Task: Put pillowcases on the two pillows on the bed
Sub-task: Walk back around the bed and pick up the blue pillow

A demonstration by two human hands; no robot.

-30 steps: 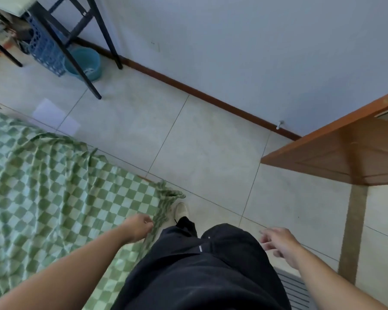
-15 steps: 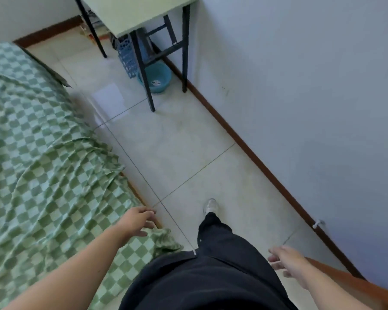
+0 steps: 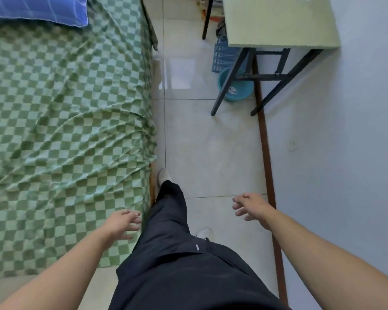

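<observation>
The bed (image 3: 61, 113) fills the left of the view under a wrinkled green-and-white checked sheet. At its far top-left corner lies a blue pillow (image 3: 38, 10) with thin white lines, cut off by the frame edge. My left hand (image 3: 121, 224) hovers over the bed's near right corner, fingers relaxed and holding nothing. My right hand (image 3: 251, 206) hangs over the tiled floor to the right of my legs, fingers loosely spread and empty. No second pillow or loose pillowcase shows.
A tiled aisle (image 3: 206, 142) runs between the bed and the wall (image 3: 345, 153). Ahead on the right stands a pale green table (image 3: 280, 21) on black legs, with a teal basin (image 3: 238, 86) and a blue crate (image 3: 224, 54) beneath it.
The view has swung left to look along the aisle beside the bed; the blue pillow has come into sight. Both hands stay empty, and I have stepped forward.
</observation>
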